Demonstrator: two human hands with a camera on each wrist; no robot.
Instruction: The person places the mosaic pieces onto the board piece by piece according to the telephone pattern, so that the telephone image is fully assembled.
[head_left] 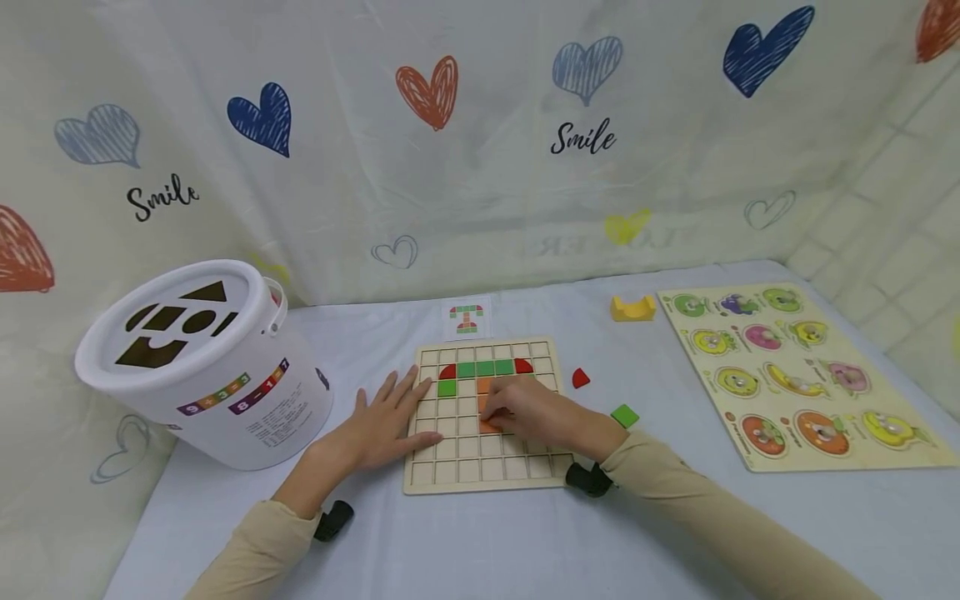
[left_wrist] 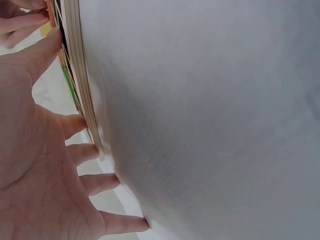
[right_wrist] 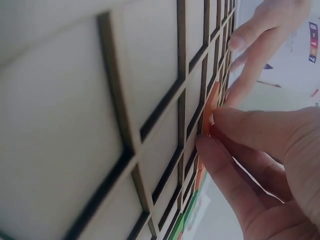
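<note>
A wooden grid board lies on the table, with green tiles, red quarter-circle tiles and orange square tiles set in its cells. My left hand rests spread along the board's left edge, its fingers straight and its thumb on the frame, as the left wrist view also shows. Over the middle of the grid, my right hand pinches an orange square tile between thumb and fingertips. That tile stands tilted against the grid bars in the right wrist view. Part of the orange column is hidden under this hand.
Right of the board lie a loose red quarter-circle tile and a green square tile. A pattern card sits behind the board. A white bucket with a shape-hole lid stands left, a yellow arch block and fruit puzzle board right.
</note>
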